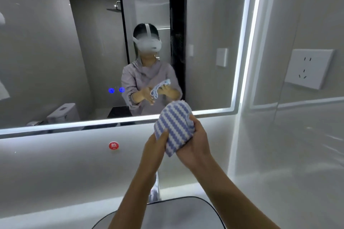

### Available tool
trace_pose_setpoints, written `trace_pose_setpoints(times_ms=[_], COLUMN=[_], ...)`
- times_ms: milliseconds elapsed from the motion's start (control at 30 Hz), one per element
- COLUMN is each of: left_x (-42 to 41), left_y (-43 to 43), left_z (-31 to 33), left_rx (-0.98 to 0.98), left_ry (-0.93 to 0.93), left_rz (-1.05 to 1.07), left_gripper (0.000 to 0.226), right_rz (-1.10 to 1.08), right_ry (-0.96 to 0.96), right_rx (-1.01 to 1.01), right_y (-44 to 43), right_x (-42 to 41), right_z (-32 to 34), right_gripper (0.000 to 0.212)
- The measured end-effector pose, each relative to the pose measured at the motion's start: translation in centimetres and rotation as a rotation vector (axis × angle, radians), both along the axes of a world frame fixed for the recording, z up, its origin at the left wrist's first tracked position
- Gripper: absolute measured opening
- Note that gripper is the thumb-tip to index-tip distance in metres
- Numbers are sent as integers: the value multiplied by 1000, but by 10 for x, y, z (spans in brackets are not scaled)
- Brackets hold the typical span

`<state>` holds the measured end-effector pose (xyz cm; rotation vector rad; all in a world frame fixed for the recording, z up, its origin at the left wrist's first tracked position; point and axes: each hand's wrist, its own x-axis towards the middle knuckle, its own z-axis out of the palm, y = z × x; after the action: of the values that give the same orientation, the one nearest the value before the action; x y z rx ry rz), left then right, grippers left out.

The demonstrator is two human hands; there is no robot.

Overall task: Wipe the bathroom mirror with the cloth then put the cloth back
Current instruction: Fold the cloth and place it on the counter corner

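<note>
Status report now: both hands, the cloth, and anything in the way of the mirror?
The left hand and right hand both grip the cloth. Cloth bunched, not on the mirror. Nothing blocks the way.

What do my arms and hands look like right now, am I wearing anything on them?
Both forearms are bare, with no gloves, watch or bracelet on the left hand or right hand. The mirror reflection shows a loose greyish-lilac top, sleeves ending well above the wrists.
</note>
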<state>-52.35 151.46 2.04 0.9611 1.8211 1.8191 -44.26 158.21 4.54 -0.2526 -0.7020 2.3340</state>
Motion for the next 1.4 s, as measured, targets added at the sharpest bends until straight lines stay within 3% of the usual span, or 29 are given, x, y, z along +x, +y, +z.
trace_pose_setpoints(times_ms=[67, 233, 400, 533, 633, 800, 967, 1067, 1400], left_x=[11, 29, 38, 47, 51, 51, 52, 47, 37], left_y=[-11, -29, -40, -57, -70, -85, -100, -108, -130], left_z=[-16, -52, -84, -105, -113, -108, -105, -107, -119], left_rx=[38, 86, -69, -44, 48, 87, 75, 84, 29], left_ry=[-144, -237, -485, -695, -595, -506, -478, -524, -567], left_rz=[9, 76, 79, 22, 15, 9, -45, -58, -53], left_gripper=[29, 15, 29, 51, 46, 14, 32, 39, 37], right_rz=[-6, -15, -61, -30, -12, -70, -32, 28, 3], right_ry=[-15, -67, -49, -151, -194, -491, -505, -512, -513], right_rx=[-39, -42, -160, -125, -3, 258, 294, 344, 324], right_y=[-10, -33, -58, -69, -69, -61, -56, -52, -67], right_x=[9, 27, 36, 45, 56, 71, 86, 95, 95], right_z=[-19, -55, -80, -99, -107, -115, -119, -122, -141], right_gripper=[43, 46, 52, 58, 51, 41, 45, 37, 29])
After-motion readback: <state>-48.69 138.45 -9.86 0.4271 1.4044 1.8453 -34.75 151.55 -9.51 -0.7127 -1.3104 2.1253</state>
